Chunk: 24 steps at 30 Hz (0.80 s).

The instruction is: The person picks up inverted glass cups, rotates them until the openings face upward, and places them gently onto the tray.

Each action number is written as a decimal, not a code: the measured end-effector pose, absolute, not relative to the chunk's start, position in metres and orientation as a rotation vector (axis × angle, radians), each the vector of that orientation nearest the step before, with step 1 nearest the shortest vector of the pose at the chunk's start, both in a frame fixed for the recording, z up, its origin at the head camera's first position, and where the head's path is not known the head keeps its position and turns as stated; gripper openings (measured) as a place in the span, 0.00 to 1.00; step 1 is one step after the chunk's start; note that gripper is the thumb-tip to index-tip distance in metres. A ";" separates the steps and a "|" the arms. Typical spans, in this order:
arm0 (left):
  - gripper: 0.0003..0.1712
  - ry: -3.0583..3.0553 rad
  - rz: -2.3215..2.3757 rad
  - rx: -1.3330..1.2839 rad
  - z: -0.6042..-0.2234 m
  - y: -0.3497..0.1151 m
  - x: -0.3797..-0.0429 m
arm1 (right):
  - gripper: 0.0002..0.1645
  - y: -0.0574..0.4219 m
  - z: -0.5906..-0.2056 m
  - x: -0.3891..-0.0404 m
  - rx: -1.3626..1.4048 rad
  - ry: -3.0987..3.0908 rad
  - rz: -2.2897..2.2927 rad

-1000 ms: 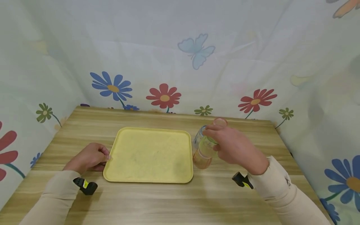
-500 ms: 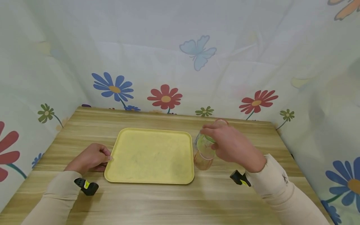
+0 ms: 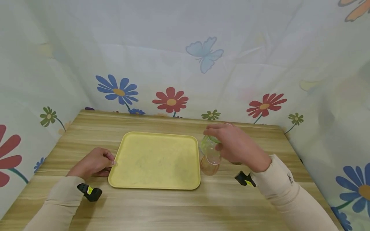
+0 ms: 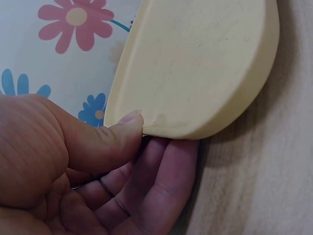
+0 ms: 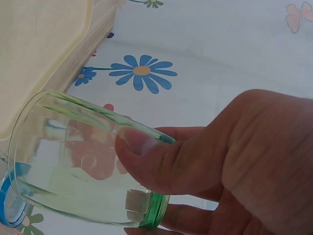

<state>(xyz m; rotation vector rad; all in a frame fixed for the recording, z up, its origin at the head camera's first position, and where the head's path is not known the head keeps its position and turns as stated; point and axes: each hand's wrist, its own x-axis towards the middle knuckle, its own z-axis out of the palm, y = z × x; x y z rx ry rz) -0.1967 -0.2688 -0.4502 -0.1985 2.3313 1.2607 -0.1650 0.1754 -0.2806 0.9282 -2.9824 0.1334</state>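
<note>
So my right hand (image 3: 235,146) is gripping a green glass (image 5: 90,161) by its base, the long axis running out from my fingers, mouth pointing away from my palm. I'm holding it just beside the right edge of the yellow tray (image 3: 156,160), and my left hand (image 3: 93,162) is pinching the far-off left edge. I'm not spotting any readable labels.
</note>
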 end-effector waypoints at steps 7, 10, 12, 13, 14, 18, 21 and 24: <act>0.11 2.304 1.254 -0.229 -0.450 -0.269 -0.198 | 0.32 0.172 -0.279 -0.170 0.934 -2.987 0.151; 0.11 2.303 1.259 -0.231 -0.450 -0.269 -0.198 | 0.34 0.171 -0.277 -0.172 0.921 -3.010 0.142; 0.11 2.303 1.276 -0.217 -0.451 -0.269 -0.197 | 0.34 0.170 -0.276 -0.173 0.920 -3.025 0.135; 0.11 2.306 1.281 -0.214 -0.451 -0.269 -0.197 | 0.34 0.169 -0.276 -0.174 0.923 -3.030 0.137; 0.10 2.310 1.285 -0.210 -0.451 -0.269 -0.197 | 0.34 0.169 -0.276 -0.175 0.928 -3.034 0.142; 0.10 2.320 1.298 -0.196 -0.453 -0.268 -0.197 | 0.34 0.169 -0.275 -0.180 0.951 -3.044 0.170; 0.10 2.320 1.289 -0.204 -0.453 -0.269 -0.197 | 0.34 0.169 -0.274 -0.183 0.962 -3.053 0.193; 0.11 2.313 1.275 -0.217 -0.452 -0.270 -0.197 | 0.34 0.168 -0.274 -0.186 0.976 -3.062 0.203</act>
